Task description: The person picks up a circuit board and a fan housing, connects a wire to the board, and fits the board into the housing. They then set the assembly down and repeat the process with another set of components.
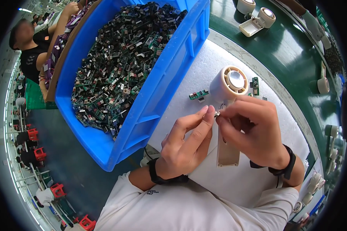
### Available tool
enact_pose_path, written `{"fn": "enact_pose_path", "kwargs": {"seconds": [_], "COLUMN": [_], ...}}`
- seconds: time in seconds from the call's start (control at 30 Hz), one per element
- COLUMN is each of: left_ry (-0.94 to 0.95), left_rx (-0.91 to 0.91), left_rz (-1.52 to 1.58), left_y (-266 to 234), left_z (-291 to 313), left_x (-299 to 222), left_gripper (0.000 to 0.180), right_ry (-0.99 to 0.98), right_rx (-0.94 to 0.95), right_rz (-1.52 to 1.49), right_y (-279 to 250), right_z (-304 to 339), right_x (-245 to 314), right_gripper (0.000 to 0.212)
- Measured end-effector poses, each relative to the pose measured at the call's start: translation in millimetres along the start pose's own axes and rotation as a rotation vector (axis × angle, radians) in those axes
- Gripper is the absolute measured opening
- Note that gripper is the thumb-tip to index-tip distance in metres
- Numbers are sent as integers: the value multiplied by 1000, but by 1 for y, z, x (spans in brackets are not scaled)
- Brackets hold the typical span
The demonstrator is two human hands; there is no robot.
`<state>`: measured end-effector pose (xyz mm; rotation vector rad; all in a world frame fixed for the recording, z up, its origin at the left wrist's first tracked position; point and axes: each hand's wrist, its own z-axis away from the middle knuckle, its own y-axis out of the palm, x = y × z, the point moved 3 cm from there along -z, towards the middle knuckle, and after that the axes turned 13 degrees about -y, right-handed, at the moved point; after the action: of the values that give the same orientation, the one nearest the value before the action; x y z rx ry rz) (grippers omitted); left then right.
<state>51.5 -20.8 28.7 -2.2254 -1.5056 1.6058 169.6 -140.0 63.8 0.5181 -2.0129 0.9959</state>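
Person's two hands (189, 144) (256, 131), two black wristbands (155, 172) (288, 163), one cream housing (221, 86) on white foam (174, 115)

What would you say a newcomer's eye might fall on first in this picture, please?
Probably the big blue bin at upper left, heaped with small green circuit boards. Next might come the cream round housing with its shiny centre, on the white surface to the right of the bin. Just below it, the left hand and right hand meet at a tiny shiny piece, too small to identify.
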Motion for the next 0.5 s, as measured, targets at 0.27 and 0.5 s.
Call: {"fn": "enact_pose_path", "kwargs": {"seconds": [0.27, 0.5], "left_ry": [-226, -383], "left_rx": [137, 260], "left_rz": [360, 553], "left_y": [5, 4], "left_z": [-4, -6], "left_x": [27, 29], "left_gripper": [32, 29], "right_ry": [-111, -109], "right_rx": [204, 464], "right_rz": [182, 226], "right_y": [-16, -25], "right_z": [-4, -6], "right_x": [3, 9], "right_gripper": [20, 36]}}
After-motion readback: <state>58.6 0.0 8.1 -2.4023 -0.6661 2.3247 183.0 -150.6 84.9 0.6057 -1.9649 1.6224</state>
